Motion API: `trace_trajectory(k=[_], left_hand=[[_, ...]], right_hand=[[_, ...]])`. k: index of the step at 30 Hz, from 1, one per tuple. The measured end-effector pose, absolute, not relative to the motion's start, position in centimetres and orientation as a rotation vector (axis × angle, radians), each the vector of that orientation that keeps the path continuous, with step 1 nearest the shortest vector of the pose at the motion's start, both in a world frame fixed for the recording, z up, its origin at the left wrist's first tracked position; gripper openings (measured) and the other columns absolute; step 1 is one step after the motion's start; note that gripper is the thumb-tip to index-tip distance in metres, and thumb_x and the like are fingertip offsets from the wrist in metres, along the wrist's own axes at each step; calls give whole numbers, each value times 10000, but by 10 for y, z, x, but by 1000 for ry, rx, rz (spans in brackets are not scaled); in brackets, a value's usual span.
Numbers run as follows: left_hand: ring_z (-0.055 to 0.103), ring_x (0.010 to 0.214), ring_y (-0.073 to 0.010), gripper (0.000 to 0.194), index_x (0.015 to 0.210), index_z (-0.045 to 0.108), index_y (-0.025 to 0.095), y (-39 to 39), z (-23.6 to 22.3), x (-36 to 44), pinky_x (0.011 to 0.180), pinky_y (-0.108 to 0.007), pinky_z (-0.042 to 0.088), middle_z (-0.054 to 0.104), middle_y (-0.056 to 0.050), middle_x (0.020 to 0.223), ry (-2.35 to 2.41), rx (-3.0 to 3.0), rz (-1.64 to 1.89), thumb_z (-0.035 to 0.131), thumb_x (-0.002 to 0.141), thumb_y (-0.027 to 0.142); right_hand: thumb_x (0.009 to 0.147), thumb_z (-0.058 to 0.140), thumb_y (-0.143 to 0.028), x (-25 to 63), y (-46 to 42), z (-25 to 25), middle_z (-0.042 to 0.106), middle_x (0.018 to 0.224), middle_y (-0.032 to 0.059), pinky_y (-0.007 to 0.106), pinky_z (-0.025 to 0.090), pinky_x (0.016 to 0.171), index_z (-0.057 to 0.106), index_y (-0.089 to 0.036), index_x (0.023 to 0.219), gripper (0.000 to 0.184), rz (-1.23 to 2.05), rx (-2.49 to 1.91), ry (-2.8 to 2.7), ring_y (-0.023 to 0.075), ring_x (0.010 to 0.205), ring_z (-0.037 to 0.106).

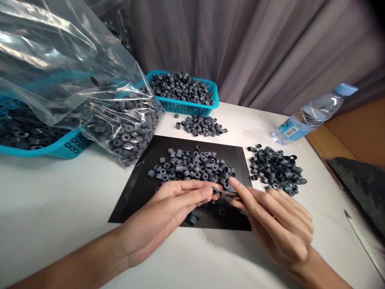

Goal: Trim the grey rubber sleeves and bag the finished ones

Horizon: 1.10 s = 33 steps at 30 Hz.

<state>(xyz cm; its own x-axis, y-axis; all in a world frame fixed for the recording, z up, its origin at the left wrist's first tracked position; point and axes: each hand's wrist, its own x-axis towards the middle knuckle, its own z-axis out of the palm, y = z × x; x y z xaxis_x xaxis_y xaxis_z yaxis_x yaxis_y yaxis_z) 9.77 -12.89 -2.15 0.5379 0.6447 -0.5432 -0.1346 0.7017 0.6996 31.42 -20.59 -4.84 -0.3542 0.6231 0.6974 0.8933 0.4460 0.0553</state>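
Between the thumb and fingers of my left hand is a small grey plastic ring, its hole facing right. My right hand grips a thin tool with a metal tip; the tip meets the ring or comes very close to it. Most of the tool is hidden by my fingers, so its exact kind does not show. Both hands are above a black mat. A heap of similar grey rings lies on the mat just beyond my fingers, and a few more are under my hands.
Past the mat stands a blue basket of grey parts, with a small pile before it. Another pile lies right, near a water bottle. A clear plastic bag of parts leans over a second blue basket at left.
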Motion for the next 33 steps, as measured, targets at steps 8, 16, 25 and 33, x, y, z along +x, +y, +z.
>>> trace_trajectory(k=[8,16,25,33], left_hand=[[691,1125,-155,143,994,810,226,-129,-22,96,1023,-220,506,806,-16,1044,872,640,514,802,859,273],[705,1107,-150,135,985,805,215,-130,-22,98,1016,-218,518,807,-19,1034,872,623,516,805,858,262],[711,1102,-157,141,968,789,201,-130,-23,97,1001,-218,535,806,-35,1029,926,574,516,824,837,242],[702,1110,-154,140,976,804,219,-131,-23,97,1023,-218,514,806,-17,1014,880,629,497,812,849,278]], right_hand=[[936,711,-115,311,-203,-49,775,942,70,281,402,650,477,-132,1525,634,-535,-1273,-2137,118,655,546],[912,733,-102,311,-203,-50,771,954,86,289,409,651,543,-80,1462,582,-537,-1264,-2131,125,670,543],[942,703,-134,312,-204,-49,774,961,74,282,409,653,446,-127,1546,656,-579,-1278,-2144,122,647,530],[921,720,-116,312,-203,-50,774,939,79,292,412,650,480,-104,1520,645,-608,-1256,-2156,126,642,542]])
